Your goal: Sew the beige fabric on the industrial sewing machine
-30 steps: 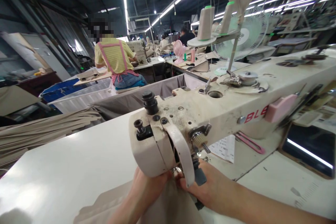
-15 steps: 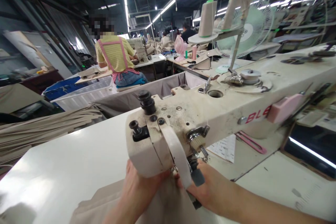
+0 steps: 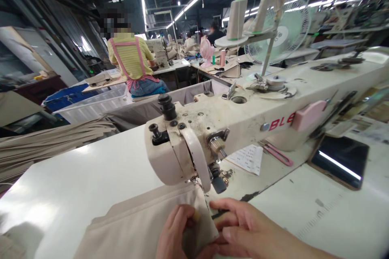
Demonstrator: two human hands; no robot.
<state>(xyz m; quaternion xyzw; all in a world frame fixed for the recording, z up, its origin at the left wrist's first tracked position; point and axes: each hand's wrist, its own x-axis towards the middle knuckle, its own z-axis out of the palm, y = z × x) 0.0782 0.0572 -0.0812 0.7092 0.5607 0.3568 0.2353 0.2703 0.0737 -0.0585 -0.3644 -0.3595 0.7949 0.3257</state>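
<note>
A worn cream sewing machine (image 3: 231,125) stands on a white table (image 3: 88,178), its needle head facing me. A piece of beige fabric (image 3: 142,226) lies on the table in front of the needle, its near right corner folded. My left hand (image 3: 173,232) pinches that corner from the left with fingers curled on the cloth. Touching the same fabric edge from the right, my right hand (image 3: 246,232) lies flat on the table below the presser foot.
A dark phone (image 3: 340,162) lies on the table at right, a paper slip (image 3: 246,158) under the machine arm. Thread cones (image 3: 237,18) and a fan (image 3: 288,34) stand behind. Stacked beige strips (image 3: 48,143) lie left. A person in a yellow shirt (image 3: 130,58) sits ahead.
Both hands have drawn back toward me from under the needle head, pulling the beige fabric out with them. More of the cloth now shows on the table.
</note>
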